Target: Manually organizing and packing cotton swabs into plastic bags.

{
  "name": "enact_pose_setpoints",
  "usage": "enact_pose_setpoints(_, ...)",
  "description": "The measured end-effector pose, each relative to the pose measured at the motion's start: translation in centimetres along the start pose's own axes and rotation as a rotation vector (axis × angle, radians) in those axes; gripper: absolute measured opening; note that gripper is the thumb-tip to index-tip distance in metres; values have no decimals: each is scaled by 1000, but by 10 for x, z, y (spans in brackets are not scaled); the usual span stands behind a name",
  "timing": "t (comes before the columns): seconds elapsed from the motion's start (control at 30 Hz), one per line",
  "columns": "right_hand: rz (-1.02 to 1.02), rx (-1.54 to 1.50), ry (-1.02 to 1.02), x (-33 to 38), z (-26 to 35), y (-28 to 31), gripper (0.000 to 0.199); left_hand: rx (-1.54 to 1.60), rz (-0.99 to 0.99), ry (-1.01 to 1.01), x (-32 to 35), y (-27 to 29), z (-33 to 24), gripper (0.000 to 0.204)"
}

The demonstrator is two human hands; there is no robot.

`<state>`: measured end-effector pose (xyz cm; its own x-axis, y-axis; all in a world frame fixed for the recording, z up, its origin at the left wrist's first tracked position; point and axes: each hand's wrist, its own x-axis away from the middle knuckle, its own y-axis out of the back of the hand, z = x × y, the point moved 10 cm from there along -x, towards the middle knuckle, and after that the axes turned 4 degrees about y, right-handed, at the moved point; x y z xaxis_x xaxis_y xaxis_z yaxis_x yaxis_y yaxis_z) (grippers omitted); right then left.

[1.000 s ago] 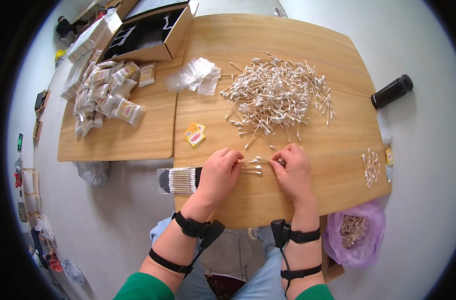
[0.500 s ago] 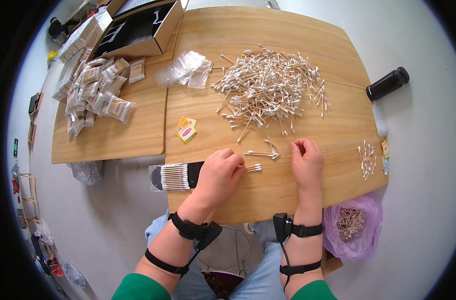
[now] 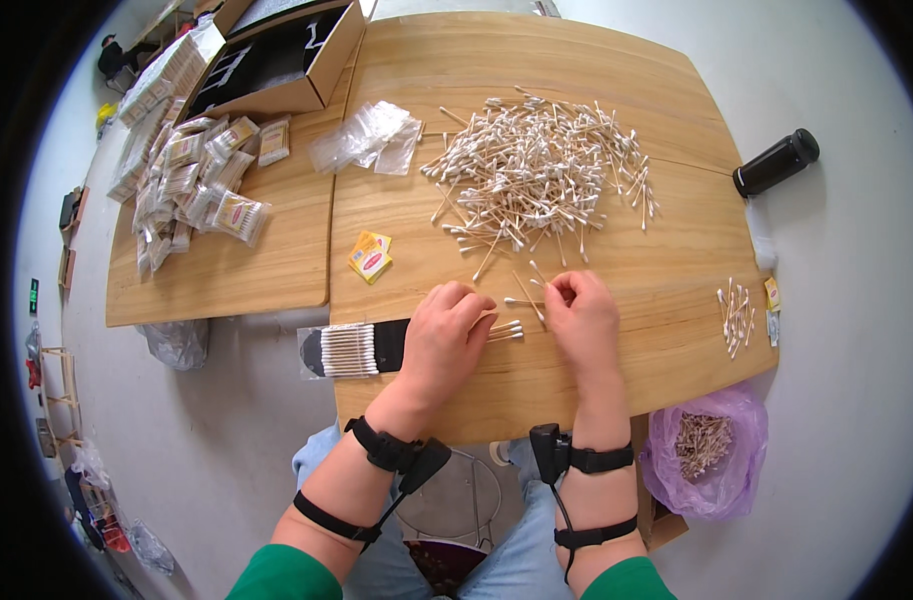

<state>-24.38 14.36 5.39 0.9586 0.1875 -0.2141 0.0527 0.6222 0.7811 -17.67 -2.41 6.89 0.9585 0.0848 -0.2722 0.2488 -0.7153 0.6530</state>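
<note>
My left hand (image 3: 448, 338) rests on the wooden table (image 3: 616, 370) and holds a small bundle of cotton swabs (image 3: 504, 330) whose tips stick out to the right. My right hand (image 3: 579, 318) pinches a single cotton swab (image 3: 536, 305) just beside that bundle. A big loose heap of cotton swabs (image 3: 536, 170) lies beyond both hands. Left of my left hand, a black holder with a row of swabs (image 3: 351, 349) overhangs the table's edge.
Empty clear bags (image 3: 368, 138), small yellow-red packets (image 3: 370, 256), filled swab packets (image 3: 201, 185) and an open cardboard box (image 3: 266, 60) lie to the left. A black cylinder (image 3: 776, 162) and a few swabs (image 3: 733, 315) are at the right. A purple bag of sticks (image 3: 704, 462) hangs below.
My right hand moved out toward the heap, then came back beside the left hand with a swab. The left hand stayed put with its bundle.
</note>
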Motion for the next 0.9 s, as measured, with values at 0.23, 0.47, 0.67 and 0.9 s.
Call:
enact_pose_setpoints(0.23, -45, -426, -347, 7, -62, 10, 14, 21, -28, -43, -3, -4, -5, 15)
enact_pose_setpoints(0.47, -133, -352, -430, 12, -103, 38, 12, 29, -11, -29, -10, -18, -7, 13)
enact_pose_setpoints(0.67, -122, -222, -270, 6, -74, 45, 12, -14, 14, 13, -16, -23, -3, 10)
enact_pose_setpoints(0.9, 9, 134, 147, 5, 33, 4, 13, -34, 36, 27, -15, -24, -2, 8)
